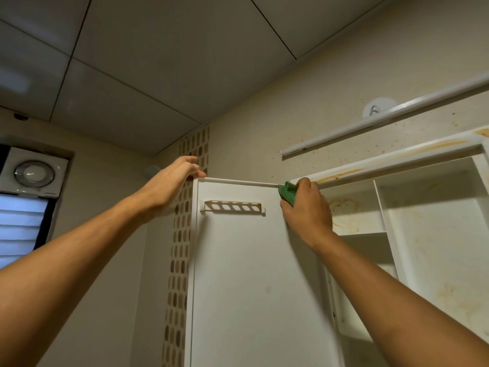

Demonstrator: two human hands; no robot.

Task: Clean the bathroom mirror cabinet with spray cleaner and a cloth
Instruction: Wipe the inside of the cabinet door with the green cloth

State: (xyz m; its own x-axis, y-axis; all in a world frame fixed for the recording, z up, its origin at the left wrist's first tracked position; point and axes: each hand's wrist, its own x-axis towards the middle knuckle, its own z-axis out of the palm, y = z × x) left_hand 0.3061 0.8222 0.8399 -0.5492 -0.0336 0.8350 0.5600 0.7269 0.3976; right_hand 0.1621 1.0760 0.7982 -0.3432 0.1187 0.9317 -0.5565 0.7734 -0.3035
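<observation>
A right hand point(307, 210) pinches a green cloth point(287, 193) against the top edge point(238, 182) of the open cabinet door point(251, 260), at the end nearest the stained cabinet point(397, 165). The edge runs leftward from that grip to the left hand point(169, 181), whose fingers curl over the far corner.

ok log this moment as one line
left hand: grips cabinet door top corner | right hand: holds green cloth on door's top edge | cabinet interior: open, orange stains

panelled ceiling point(164, 62), vent fan point(34, 174), louvred window point(22, 226), mosaic tile strip point(182, 234).
</observation>
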